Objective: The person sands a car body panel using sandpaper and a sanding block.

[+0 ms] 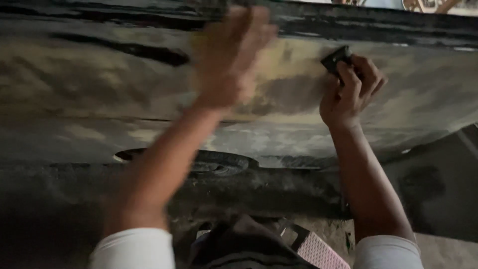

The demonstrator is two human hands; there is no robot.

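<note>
Nearest the lens, at the bottom edge of the frame, your two white sleeves [134, 248] frame your lap, with a pink-patterned sandal [321, 251] just right of the lower centre.

Your right hand [348, 92], right of centre in the upper half, is curled tight around a small dark sanding block [336, 58]; the block sticks out above your knuckles and its face is pressed to the car body panel [99, 79]. Only its top corner shows, so what covers its working face cannot be told.

Your left hand [231, 55], upper centre, is blurred by motion. Its fingers are stretched out and spread, palm toward the panel, and it has hold of nothing; whether it actually touches the metal cannot be told through the blur.

The panel fills the whole upper half of the frame, mottled with patches of tan filler, grey and dark old paint. A darker grey patch [289, 94] lies between your two hands. Below the panel's lower edge, a tyre [219, 162] shows in shadow at mid-frame, above the dusty ground [438, 199].
</note>
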